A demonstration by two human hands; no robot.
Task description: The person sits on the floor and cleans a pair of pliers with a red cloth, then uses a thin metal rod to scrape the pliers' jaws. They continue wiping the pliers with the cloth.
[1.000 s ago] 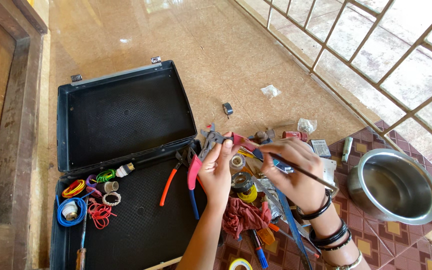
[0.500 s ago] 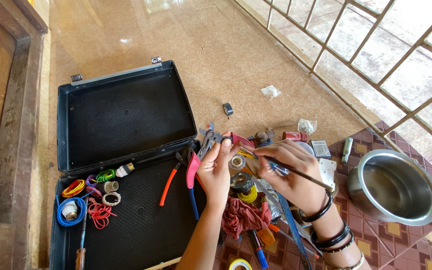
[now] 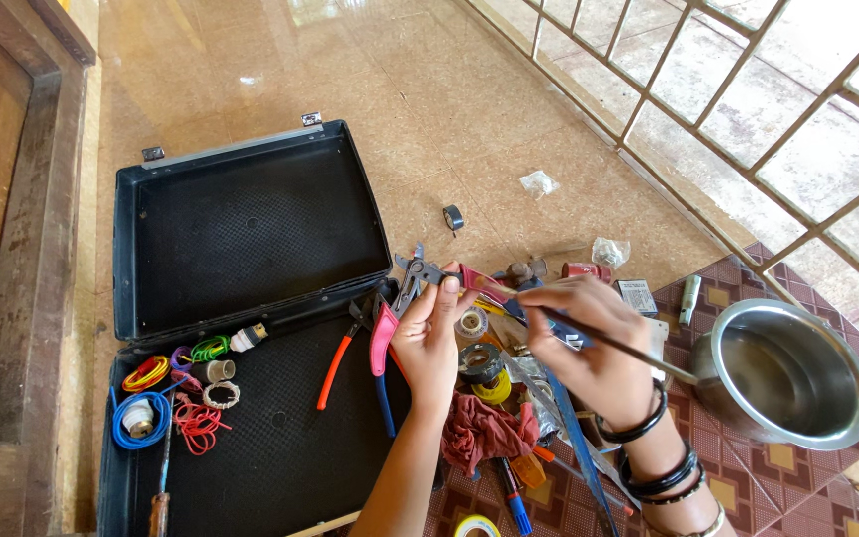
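Open black hard-shell tool case [image 3: 251, 229] lay flat on tan tiled floor, lid back; taken as landmark. Lid half held nothing. Base half carried coils of blue, yellow, red and green wire [image 3: 166, 398] at its left end, and orange-handled pliers [image 3: 335, 363] by its right edge.

Right of the case, well apart, a round steel pot [image 3: 782, 373] sat on a patterned maroon mat [image 3: 748, 487]. Between case and pot lay a loose heap: crumpled dark-red rag [image 3: 484, 428], rolls of tape, screwdrivers, small boxes. A single black tape roll [image 3: 452, 215] lay alone beyond the case's right corner.

Just off the case's right edge, left hand [image 3: 429, 343] was closed around pink-handled combination pliers [image 3: 420, 283], thumb and fingers pinched near the pivot, steel nose pointing toward the case lid, one handle hanging down over the case edge.

Right hand [image 3: 589, 343], bangles at wrist, gripped a thin dark-handled brush [image 3: 608, 343] pencil-fashion, fingers curled tight; its tip met the pliers near the joint, its tail reached back toward the pot.

Judgement: work on the pliers' joint looked under way, not finished. Most tools remained outside the case; only the wire coils and the orange pliers were stowed.
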